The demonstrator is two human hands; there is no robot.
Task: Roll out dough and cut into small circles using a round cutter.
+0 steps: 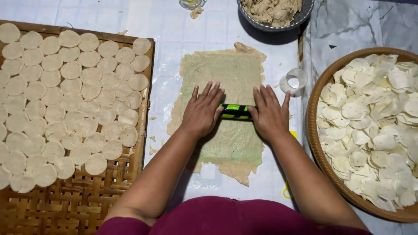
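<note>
Both hands lie flat with fingers spread, the left hand [201, 112] and right hand [270, 114] pressing the ends of a green-and-black roller [235, 112] that spans between them. The roller rests across the middle of a thin dough sheet [226, 74] spread beneath the palms on the plastic-covered counter [174, 26]. Even pressure from both palms should keep the sheet uniform and its ragged edges from tearing. Just beyond the right hand sits a clear ring cutter [294, 81]. Left of the left hand, a woven bamboo tray [87, 200] carries raw dough discs [69, 100]; right of the right hand, a round basket [314, 143] holds pale discs [374, 126]. Far ahead, a bowl [300, 17] holds dough. No labels visible.
</note>
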